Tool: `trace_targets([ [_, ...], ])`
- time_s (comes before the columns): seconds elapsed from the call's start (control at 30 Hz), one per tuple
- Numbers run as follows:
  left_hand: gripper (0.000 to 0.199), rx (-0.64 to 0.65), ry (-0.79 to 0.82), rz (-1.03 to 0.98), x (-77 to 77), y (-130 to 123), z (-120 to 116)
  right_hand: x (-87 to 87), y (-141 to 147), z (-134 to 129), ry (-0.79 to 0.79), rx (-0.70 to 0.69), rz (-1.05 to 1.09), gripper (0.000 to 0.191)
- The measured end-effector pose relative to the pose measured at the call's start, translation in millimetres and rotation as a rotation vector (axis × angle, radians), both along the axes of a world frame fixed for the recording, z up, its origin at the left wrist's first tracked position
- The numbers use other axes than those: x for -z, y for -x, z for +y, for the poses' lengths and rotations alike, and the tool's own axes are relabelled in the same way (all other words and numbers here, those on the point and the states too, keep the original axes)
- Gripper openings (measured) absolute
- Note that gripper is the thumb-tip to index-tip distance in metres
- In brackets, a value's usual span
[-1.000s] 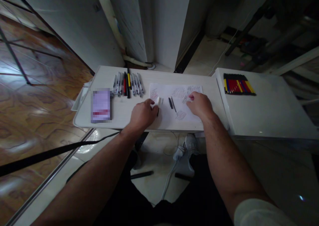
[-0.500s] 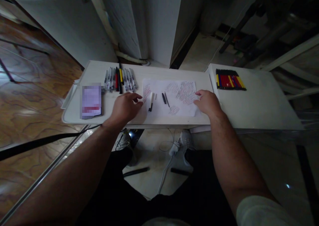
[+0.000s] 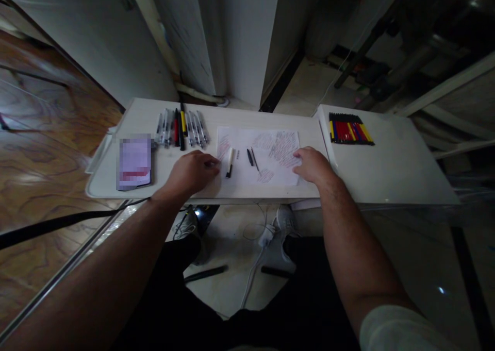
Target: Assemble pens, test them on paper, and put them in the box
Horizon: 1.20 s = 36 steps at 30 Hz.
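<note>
A white sheet of paper (image 3: pixel 242 178) with patches of reddish and dark pen strokes lies flat on the table. At its left edge rests my left hand (image 3: pixel 195 171), fingers slightly curled and apart. My right hand (image 3: pixel 311 164) is at the right edge, thumb and forefinger spread against the paper's margin. Neither hand visibly grips anything. On the sheet lie a white pen barrel (image 3: pixel 231 157) with a black end, a short black pen part (image 3: pixel 249 157) and a thin dark refill (image 3: pixel 255 160). Small marks or tiny parts beside the barrel are too small to make out.
Several pens (image 3: pixel 166 128), clear, red, black and yellow, lie in a row at the back left of the white table (image 3: pixel 270 192). A phone (image 3: pixel 134 161) with a blurred screen lies at left. Coloured pens (image 3: pixel 351 129) lie side by side on the right-hand surface.
The view has shifted slightly, so the table appears a little lower and further left. Both hands stay at the paper's edges, and the pen parts have not moved on it.
</note>
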<state>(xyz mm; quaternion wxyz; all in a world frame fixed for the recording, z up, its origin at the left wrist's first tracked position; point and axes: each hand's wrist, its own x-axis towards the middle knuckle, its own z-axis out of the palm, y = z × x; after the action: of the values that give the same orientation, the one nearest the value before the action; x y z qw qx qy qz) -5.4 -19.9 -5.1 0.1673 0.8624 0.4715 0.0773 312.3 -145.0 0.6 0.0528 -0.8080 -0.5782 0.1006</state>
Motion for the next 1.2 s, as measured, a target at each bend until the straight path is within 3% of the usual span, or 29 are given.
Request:
trace_targets([
  [0.93, 0.033, 0.021, 0.013, 0.049, 0.3, -1, 4, -10.0, 9, 4, 0.104, 0.041, -0.047, 0.041],
  [1.2, 0.027, -0.034, -0.043, -0.016, -4.8, -10, -1, -18.1, 30, 12, -0.061, 0.087, -0.030, 0.030],
])
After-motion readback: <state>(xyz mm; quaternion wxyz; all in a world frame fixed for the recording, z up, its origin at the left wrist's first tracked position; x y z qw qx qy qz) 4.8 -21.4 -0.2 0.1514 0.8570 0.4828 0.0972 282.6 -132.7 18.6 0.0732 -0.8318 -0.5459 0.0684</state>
